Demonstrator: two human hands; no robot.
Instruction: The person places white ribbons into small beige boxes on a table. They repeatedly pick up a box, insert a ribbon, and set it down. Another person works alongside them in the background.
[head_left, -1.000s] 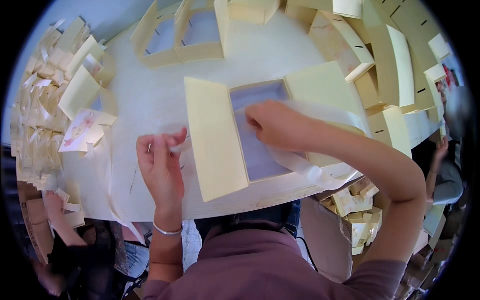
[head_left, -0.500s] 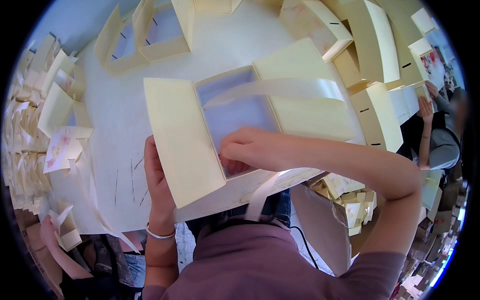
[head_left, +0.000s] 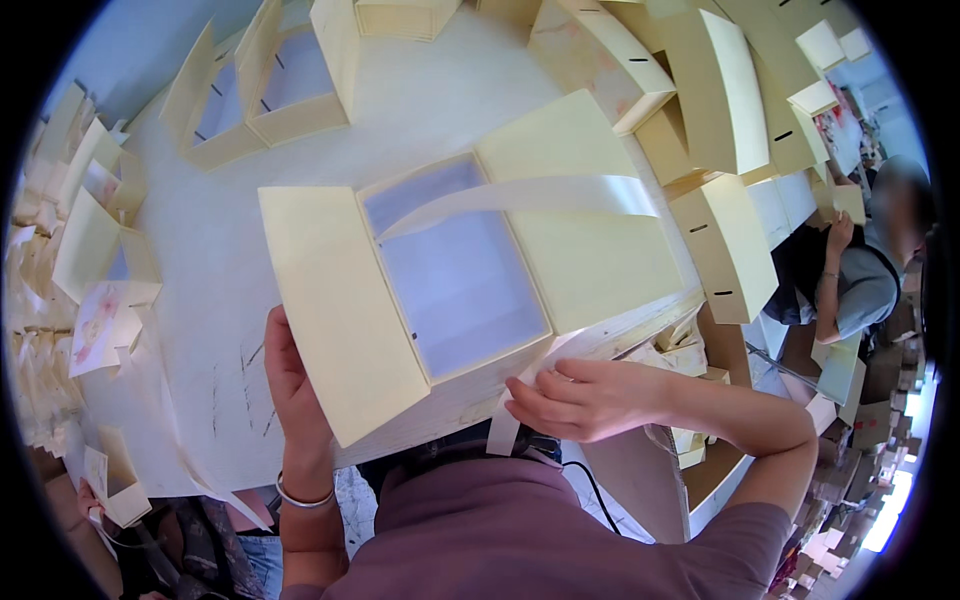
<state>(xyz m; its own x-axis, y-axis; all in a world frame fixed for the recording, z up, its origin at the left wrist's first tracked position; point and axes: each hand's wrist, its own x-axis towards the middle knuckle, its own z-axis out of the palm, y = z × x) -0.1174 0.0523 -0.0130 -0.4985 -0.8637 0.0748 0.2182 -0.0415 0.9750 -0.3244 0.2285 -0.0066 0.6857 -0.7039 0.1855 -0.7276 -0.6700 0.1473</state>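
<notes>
A cream gift box with a pale lilac inside lies opened out on the table, a flap spread to each side. One white satin ribbon comes out of the box and lies over the right flap. The other white ribbon hangs over the table's near edge. My left hand grips the outer edge of the left flap, some fingers hidden behind it. Beside the box's near right corner, my right hand has loosely bent, parted fingers, their tips at the hanging ribbon.
More opened cream boxes stand at the far left, and stacked boxes line the right. A large carton with small cream pieces stands below the table's right edge. Ribboned boxes crowd the left. Two other people work at the sides.
My right hand has come out of the box interior and moved down right to the hanging ribbon. My left hand keeps its place on the flap. The view has shifted slightly.
</notes>
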